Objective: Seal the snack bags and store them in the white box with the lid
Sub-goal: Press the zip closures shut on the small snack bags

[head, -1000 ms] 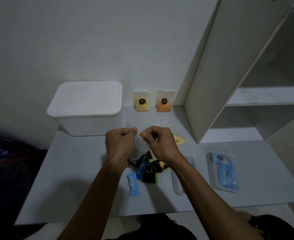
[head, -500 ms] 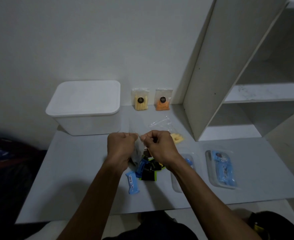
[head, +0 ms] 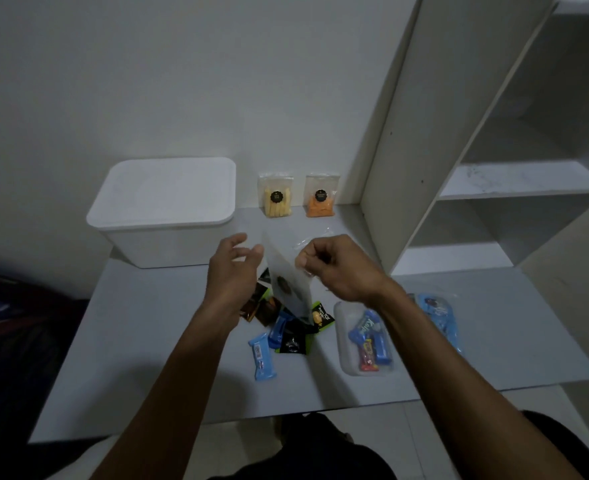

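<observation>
shelf unit [head: 493, 181] cropped, bag labels [head: 276, 197] unreadable

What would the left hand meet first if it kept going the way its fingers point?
The left hand is open, its fingers aimed right toward the clear bag hanging from the right hand. It would likely touch the bag first, though depth is uncertain.

Your clearest passage is the bare table [head: 140, 341] at the lower left of the frame, from the front edge up to the white box [head: 161, 216], which blocks the upper left with its lid on. At centre, loose snack packets [head: 286, 327] crowd the surface. At right, two filled clear bags [head: 365, 341] lie flat, and the shelf unit [head: 424, 133] walls off the upper right. Two standing bags [head: 296, 195] occupy the back edge between box and shelf.
</observation>
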A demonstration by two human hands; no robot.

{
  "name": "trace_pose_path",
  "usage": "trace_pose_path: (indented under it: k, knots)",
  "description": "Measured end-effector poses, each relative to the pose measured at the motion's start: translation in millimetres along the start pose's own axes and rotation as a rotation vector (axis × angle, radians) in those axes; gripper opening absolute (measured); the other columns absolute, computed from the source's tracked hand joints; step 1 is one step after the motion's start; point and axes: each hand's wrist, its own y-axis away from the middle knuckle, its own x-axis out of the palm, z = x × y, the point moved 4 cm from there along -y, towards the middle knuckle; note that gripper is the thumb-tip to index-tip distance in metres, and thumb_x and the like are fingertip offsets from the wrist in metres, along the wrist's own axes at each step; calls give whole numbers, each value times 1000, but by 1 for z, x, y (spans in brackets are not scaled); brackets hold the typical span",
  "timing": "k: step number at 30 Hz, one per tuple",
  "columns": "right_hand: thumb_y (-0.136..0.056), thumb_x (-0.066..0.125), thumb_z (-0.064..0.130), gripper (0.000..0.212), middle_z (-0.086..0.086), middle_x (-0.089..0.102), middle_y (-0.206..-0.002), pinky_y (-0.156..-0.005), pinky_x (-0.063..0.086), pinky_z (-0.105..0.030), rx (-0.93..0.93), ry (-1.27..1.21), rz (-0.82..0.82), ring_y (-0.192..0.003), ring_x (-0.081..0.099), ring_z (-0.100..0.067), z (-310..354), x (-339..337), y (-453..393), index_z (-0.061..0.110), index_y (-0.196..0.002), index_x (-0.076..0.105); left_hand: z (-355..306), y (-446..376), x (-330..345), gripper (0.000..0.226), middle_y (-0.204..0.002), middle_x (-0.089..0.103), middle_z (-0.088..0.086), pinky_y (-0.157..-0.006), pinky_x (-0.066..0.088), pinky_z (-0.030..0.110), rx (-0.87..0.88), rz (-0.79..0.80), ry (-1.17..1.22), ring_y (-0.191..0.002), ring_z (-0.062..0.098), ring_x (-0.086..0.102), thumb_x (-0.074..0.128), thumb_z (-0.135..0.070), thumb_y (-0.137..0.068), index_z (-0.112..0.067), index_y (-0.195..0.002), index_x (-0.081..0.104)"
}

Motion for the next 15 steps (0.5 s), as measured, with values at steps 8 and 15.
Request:
trace_pose_path:
  k: [8,15]
  knots:
    - [-96,61,16,13,1,69,-79,-59,47,-11,2,1,97,-68,61,3,6,-46,8,7,-95,71,-8,-7,19,13,-84,72,-15,-65,48,13,147,201,67,-80,-6,63,64,-21,-94,-26,-85,71]
    - [-90,68,32,19,0,72,-92,-62,52,-21,50,-212,-226,-76,63,-6,-41,-42,6,17,-101,72,0,-19,34,8,-91,70,-3,-80,49,41,-19,159,251,-92,15,62,72,-29,-88,-28,-81,75]
